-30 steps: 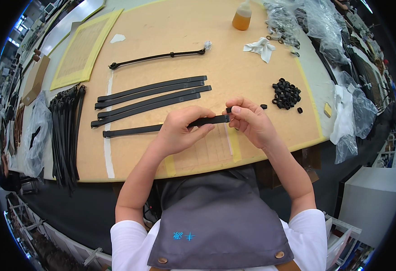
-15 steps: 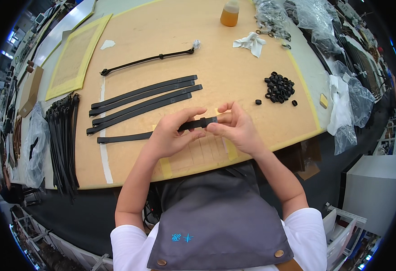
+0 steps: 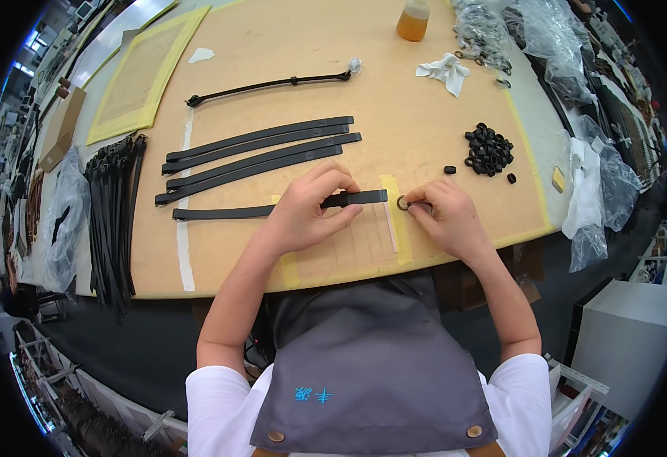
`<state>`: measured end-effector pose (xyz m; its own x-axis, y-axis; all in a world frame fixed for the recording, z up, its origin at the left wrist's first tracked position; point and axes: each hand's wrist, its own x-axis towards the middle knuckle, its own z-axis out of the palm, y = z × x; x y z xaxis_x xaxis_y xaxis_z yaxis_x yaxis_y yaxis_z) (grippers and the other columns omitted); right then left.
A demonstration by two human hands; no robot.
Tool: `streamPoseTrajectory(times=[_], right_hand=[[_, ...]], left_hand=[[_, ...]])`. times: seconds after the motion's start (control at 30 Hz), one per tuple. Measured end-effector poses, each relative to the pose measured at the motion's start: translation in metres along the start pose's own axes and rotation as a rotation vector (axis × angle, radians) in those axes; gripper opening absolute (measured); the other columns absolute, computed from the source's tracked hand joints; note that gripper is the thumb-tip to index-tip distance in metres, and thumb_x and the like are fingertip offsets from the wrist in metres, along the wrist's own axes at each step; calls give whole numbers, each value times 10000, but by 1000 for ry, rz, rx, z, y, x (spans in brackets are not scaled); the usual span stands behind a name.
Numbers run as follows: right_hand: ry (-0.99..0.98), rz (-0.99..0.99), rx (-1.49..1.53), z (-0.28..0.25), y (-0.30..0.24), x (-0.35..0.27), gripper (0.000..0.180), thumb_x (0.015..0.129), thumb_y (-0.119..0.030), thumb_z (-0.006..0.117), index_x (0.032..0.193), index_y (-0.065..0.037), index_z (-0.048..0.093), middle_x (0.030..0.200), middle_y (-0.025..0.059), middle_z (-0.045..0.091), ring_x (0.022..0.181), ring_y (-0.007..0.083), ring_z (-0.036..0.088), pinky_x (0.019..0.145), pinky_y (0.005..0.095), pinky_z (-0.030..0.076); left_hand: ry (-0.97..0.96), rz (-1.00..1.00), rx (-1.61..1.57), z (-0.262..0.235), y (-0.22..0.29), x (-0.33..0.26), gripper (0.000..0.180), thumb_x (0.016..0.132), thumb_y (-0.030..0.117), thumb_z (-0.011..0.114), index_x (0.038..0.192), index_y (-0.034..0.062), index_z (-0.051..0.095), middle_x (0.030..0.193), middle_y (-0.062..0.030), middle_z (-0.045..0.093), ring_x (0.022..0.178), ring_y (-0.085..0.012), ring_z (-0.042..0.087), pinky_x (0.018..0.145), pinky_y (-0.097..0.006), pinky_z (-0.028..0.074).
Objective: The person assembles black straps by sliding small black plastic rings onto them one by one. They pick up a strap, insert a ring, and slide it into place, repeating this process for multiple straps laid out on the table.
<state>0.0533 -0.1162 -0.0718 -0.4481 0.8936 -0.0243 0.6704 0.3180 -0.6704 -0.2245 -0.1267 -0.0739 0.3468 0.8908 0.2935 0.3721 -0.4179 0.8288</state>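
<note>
- Your left hand (image 3: 303,217) presses down on a flat black strap (image 3: 272,209) that lies across the tan work board (image 3: 272,53), fingers curled over it and thumb beneath its near edge; the strap's right end pokes out past your fingertips.
- Your right hand (image 3: 448,221) has come off that strap end since half a second ago, when both hands met over it. It now sits just right of the strap end, thumb and forefinger pinched on a small dark ring (image 3: 403,202).
- The ring is apart from the strap end, with a strip of yellow tape (image 3: 396,228) between them, so the two pieces read as not yet joined.
- Beyond the strap lie four more black straps (image 3: 261,152) side by side; a heap of black rings (image 3: 488,149) sits beyond and right of the strap end.
- Left of the strap, off the board's edge, a bundle of black straps (image 3: 113,213) hangs.
</note>
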Motion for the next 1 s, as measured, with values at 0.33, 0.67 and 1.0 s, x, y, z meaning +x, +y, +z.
streamPoseTrajectory(times=[0.33,0.67,1.0], right_hand=[[-26,12,1175,41,1,4,231,977,-53,696,1193,-21,620,1115,42,667,1059,120,637,958,289,515],[-201,3,1490,60,-10,9,213,979,-47,687,1185,-52,631,1131,68,687,1072,153,654,972,328,526],[-439,46,1648,54,-7,8,189,962,-90,724,1140,-44,680,1093,56,711,1021,159,675,924,304,528]], left_hand=[[-29,14,-83,-7,2,-2,229,798,67,850,973,18,711,809,-39,654,663,-108,563,566,-246,423],[-37,-59,-211,-8,15,-9,200,779,40,824,948,38,717,791,-34,661,596,-81,548,522,-233,402],[16,93,-91,-10,34,-15,201,739,-2,795,925,36,730,773,-42,666,576,-121,583,495,-257,406]])
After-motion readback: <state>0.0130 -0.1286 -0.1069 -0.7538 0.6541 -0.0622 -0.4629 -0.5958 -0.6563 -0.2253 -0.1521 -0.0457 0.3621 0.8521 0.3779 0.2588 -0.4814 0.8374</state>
